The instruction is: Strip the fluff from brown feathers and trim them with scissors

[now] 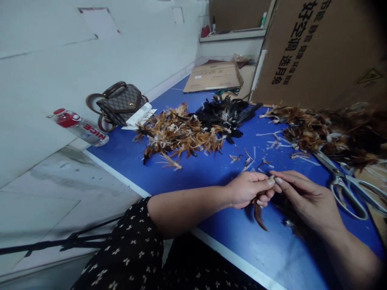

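Note:
My left hand (252,189) is closed on a small bunch of brown feathers (259,215), whose dark tips hang below the fingers. At its thumb, the fingertips of my right hand (311,197) pinch the bunch's pale upper end; the exact grip there is partly hidden. Beyond both hands, loose feather scraps and clear strips (249,161) lie on the blue table (193,177). A heap of golden-brown feather bunches (184,133) lies farther left, with black feathers (223,112) against its back. Large metal scissors (341,181) rest to the right of my right hand.
More brown feathers (332,137) pile up at the right, before an upright cardboard box (305,56). A patterned handbag (121,102) and a clear bottle with a red cap (80,127) stand at the left. Flattened cardboard (211,76) lies at the back.

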Demonstrator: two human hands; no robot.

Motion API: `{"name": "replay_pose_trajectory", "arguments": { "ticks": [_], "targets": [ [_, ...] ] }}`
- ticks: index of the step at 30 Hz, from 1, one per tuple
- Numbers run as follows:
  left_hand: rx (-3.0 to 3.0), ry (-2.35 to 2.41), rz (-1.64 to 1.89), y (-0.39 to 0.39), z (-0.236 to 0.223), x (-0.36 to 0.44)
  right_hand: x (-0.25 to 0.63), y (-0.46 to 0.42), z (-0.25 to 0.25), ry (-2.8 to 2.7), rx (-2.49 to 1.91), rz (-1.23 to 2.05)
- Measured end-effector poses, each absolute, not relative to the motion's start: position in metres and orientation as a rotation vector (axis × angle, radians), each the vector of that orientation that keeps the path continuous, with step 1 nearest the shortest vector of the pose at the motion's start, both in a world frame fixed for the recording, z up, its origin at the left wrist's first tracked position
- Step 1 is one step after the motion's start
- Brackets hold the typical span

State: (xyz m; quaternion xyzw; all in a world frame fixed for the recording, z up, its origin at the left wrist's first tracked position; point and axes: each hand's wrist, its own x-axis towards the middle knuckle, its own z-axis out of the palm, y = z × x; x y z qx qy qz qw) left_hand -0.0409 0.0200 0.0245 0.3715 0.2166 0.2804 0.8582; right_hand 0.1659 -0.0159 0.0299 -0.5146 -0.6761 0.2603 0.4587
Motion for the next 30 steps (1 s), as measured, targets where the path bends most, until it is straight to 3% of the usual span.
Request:
{"name": "replay_pose_trajectory", "arguments": {
  "ticks": [16,30],
  "targets": [
    [0.809,0.5,0.587,0.016,0.034,-0.042,0.158,-0.019,0.048,-1.622,-1.24,0.793],
    [1.17,0.714,0.738,0.012,0.029,-0.045,0.143,-0.023,0.049,-1.626,-1.256,0.541]
  ]
}}
